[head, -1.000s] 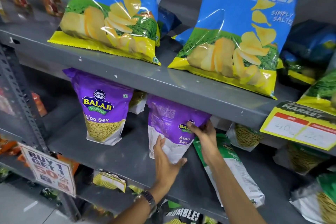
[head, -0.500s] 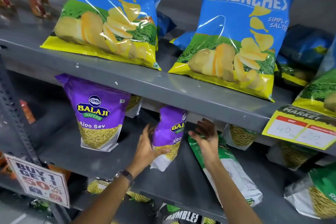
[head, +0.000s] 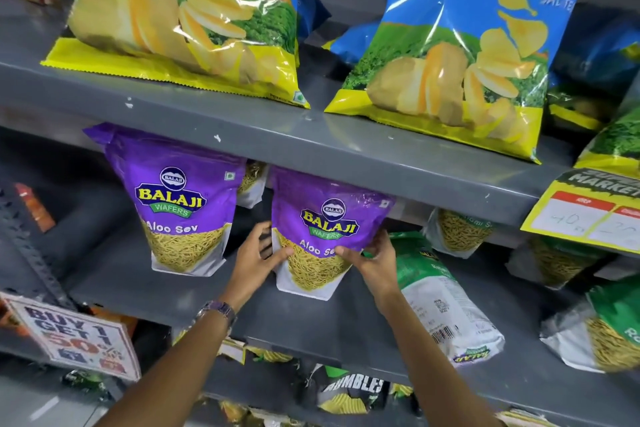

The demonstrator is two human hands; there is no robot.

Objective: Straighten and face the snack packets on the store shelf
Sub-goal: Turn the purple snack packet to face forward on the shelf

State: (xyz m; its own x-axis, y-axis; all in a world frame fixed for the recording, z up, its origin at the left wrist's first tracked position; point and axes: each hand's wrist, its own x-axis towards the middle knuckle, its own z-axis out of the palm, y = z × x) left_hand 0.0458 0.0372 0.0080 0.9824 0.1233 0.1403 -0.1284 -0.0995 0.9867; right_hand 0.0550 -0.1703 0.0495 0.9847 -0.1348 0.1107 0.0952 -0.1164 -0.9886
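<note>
The purple plastic Aloo Sev pouch with a see-through window (head: 320,236) stands mid-frame on the grey metal middle shelf (head: 145,282), front showing. The left hand (head: 258,258) cups its left edge and the right hand (head: 372,258) its right edge, fingers curled snug round the pouch, thumbs on the front. It leans a bit w/ its top tucked under the grey upper shelf (head: 346,156).

To do this bit well, I think: set the bottom flat, push it level w/ the other purple Aloo Sev pouch (head: 180,204) to the left, approx the same lean, then let go slowly so it won't tip. Next, the green and white packet lying flat (head: 440,302) to the right prob. needs standing up.
</note>
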